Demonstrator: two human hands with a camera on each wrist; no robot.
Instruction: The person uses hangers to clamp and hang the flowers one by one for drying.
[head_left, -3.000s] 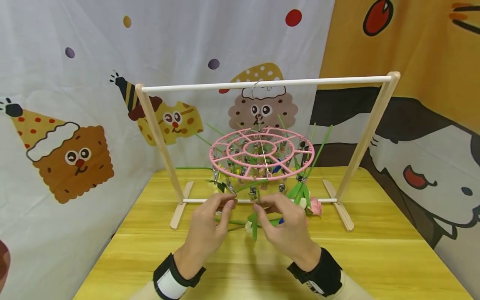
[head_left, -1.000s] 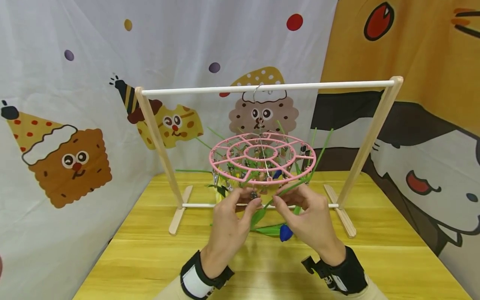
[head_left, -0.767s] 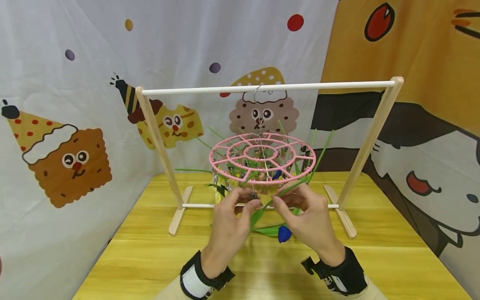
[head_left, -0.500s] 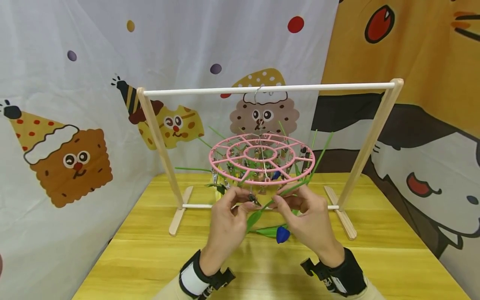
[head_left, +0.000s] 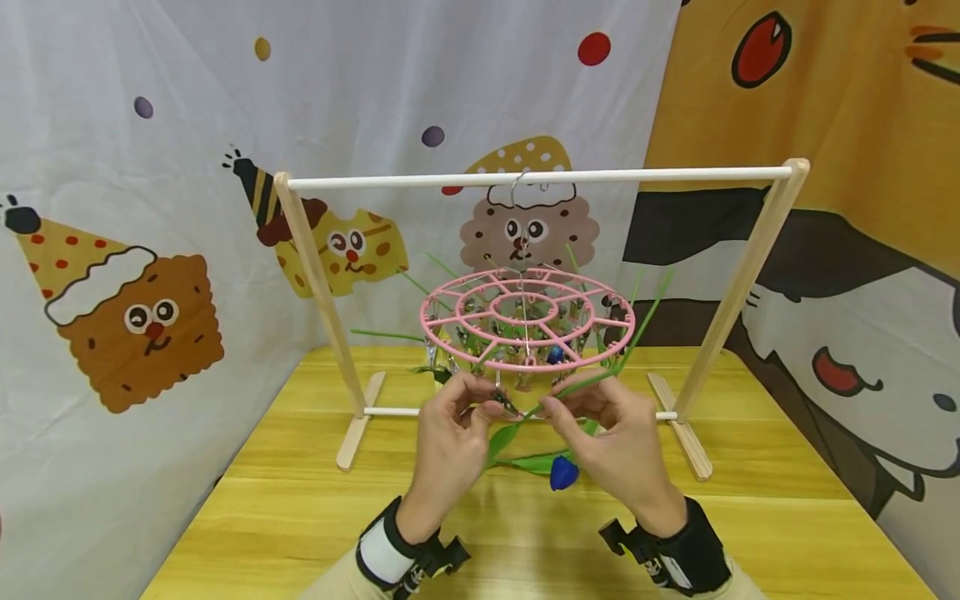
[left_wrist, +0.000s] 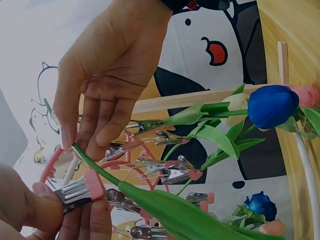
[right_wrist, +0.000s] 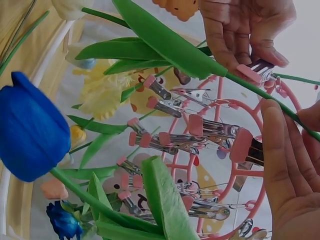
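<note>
My left hand (head_left: 453,433) pinches a metal clip with pink tips (left_wrist: 82,192), which hangs from the front of a round pink clip hanger (head_left: 527,367). My right hand (head_left: 618,437) pinches the green stem (right_wrist: 260,92) of an artificial flower between thumb and fingers. The stem runs slanting across the space between the hands, close to the clip's tips; the frames do not show whether the clip grips it. A broad green leaf (right_wrist: 170,42) grows from that stem. In the head view a blue tulip (head_left: 564,472) shows below my right hand.
The hanger hangs by a hook from the white top bar (head_left: 420,180) of a wooden stand on the table (head_left: 525,542). Several other clips around the rings hold flowers, including a yellow one (right_wrist: 102,95) and a blue rose (left_wrist: 261,205). A cartoon-printed cloth (head_left: 360,92) stands behind.
Since three seconds ago both hands have moved right, and the stem has gone from upright to slanting. Over the last second the clip in my left hand has tipped toward the stem.
</note>
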